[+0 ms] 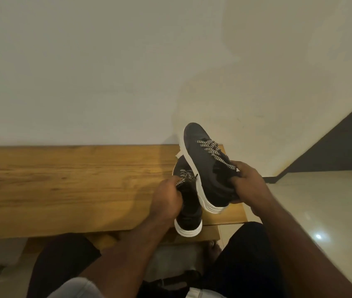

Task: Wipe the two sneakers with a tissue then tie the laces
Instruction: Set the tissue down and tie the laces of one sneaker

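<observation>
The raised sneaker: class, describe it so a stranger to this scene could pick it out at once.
Find the long wooden bench against the pale wall, then look to its right end, where two dark sneakers with white soles sit together. The raised sneaker is the one tilted toe-up and gripped at its collar by the right hand; its neighbour, the lower sneaker, lies lower under the left hand.

The left hand point(167, 197) covers the collar and tongue of the near sneaker point(189, 214), whose toe is hidden behind the raised sneaker point(208, 166). The right hand point(249, 183) covers that sneaker's heel opening. Something pale point(179, 154) peeks from behind it near the bench's point(63, 179) far right corner; too little shows to identify. The bench's left end is cut off.
</observation>
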